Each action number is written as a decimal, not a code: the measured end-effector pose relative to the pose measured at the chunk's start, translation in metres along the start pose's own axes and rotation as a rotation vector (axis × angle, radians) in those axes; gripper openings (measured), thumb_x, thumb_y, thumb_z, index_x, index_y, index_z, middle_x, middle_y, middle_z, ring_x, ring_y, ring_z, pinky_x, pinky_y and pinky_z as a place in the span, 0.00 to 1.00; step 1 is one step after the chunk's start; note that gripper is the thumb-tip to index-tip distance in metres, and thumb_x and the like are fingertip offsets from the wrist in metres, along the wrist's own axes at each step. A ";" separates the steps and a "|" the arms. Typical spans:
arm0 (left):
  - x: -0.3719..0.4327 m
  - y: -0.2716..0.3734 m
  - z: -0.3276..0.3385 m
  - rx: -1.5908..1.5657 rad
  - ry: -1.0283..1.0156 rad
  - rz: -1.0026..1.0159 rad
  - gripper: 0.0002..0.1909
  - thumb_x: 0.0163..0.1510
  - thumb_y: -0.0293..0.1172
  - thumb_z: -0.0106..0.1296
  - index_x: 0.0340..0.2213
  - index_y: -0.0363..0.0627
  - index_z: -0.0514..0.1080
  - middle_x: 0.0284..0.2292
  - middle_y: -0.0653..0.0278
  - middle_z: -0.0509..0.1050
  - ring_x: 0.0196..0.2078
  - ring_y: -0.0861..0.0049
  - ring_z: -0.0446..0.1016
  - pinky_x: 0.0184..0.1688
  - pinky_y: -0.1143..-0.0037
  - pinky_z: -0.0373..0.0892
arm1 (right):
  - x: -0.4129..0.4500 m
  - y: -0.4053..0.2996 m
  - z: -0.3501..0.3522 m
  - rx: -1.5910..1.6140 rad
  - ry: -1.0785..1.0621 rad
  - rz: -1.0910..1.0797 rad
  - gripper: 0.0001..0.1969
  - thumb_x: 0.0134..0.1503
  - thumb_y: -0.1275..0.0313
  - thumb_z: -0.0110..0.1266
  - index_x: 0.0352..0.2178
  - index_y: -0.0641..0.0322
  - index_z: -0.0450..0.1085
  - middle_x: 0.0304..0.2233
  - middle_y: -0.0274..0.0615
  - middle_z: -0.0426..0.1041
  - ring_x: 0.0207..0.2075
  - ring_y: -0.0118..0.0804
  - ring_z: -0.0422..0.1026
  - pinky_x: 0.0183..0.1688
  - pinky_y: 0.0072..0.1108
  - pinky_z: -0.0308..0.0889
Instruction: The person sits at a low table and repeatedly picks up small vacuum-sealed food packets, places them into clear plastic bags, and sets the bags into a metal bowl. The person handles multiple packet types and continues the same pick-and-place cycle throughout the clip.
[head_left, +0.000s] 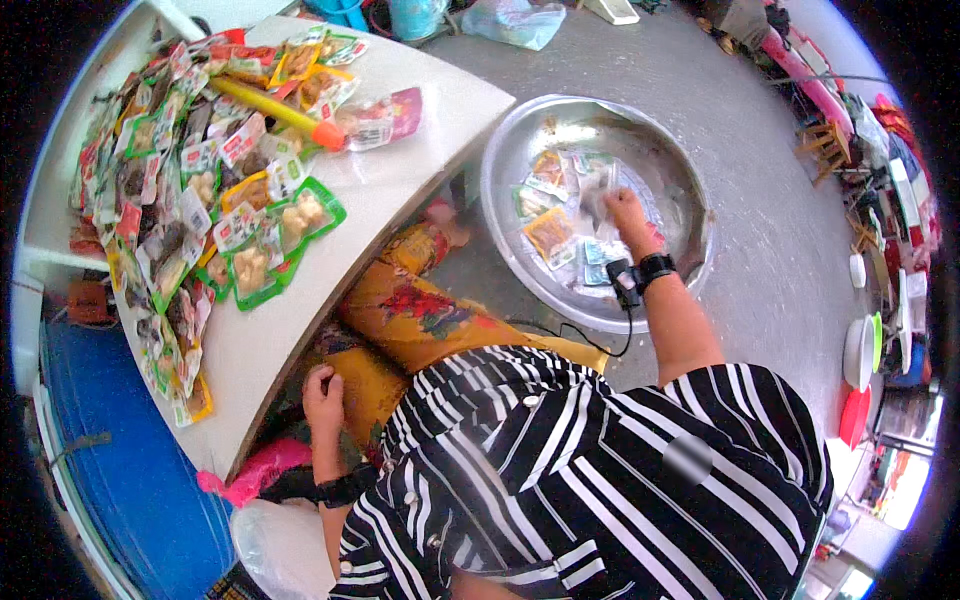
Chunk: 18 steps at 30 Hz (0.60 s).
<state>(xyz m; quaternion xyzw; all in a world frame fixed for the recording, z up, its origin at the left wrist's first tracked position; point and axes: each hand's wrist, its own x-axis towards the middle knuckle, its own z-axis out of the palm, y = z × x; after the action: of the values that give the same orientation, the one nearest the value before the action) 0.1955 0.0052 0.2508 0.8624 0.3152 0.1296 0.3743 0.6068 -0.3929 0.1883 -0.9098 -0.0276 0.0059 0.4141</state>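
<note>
My right hand (628, 214) reaches into a large round metal basin (517, 262), its fingers closed on the edge of a small clear plastic packet (598, 196). Around it in the basin lie several small food packets, among them an orange-edged one (550, 232) and light blue ones (598, 262). My left hand (324, 397) rests near my thigh beside the table edge, fingers curled, and nothing shows in it. A big heap of sealed snack packets (202, 195) covers the left part of the white table (352, 195). A yellow stick with an orange end (277, 112) lies across the heap.
A pink and clear pouch (386, 120) lies near the table's far corner. A blue bucket (416, 19) and a light blue plastic bag (514, 22) stand beyond it. White plastic (281, 547) and pink plastic (259, 469) sit by my left arm. Wooden stool (825, 146) at right.
</note>
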 end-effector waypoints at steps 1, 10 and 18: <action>-0.001 -0.005 0.000 -0.012 0.003 -0.006 0.08 0.39 0.25 0.45 0.26 0.36 0.64 0.30 0.61 0.65 0.34 0.77 0.63 0.37 0.80 0.59 | -0.015 -0.016 0.001 0.007 -0.031 0.146 0.11 0.39 0.65 0.47 0.19 0.65 0.61 0.14 0.40 0.63 0.17 0.31 0.63 0.19 0.22 0.57; 0.003 0.016 0.002 -0.059 -0.008 -0.152 0.08 0.39 0.24 0.44 0.26 0.36 0.64 0.30 0.61 0.66 0.34 0.77 0.63 0.38 0.80 0.58 | -0.004 0.101 0.005 -0.353 -0.092 0.043 0.11 0.41 0.66 0.44 0.22 0.66 0.63 0.19 0.48 0.65 0.22 0.40 0.65 0.24 0.26 0.59; 0.008 0.029 0.002 -0.029 -0.038 -0.221 0.09 0.40 0.26 0.44 0.27 0.35 0.64 0.31 0.60 0.66 0.35 0.76 0.63 0.39 0.79 0.57 | 0.074 0.068 -0.111 -1.263 -0.136 -0.197 0.10 0.33 0.65 0.52 0.19 0.59 0.69 0.23 0.41 0.69 0.28 0.35 0.68 0.29 0.23 0.62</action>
<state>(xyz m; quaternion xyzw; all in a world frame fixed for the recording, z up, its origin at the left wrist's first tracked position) 0.2155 -0.0060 0.2701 0.8190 0.3995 0.0758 0.4048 0.6875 -0.5167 0.2104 -0.9692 -0.1354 0.0080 -0.2058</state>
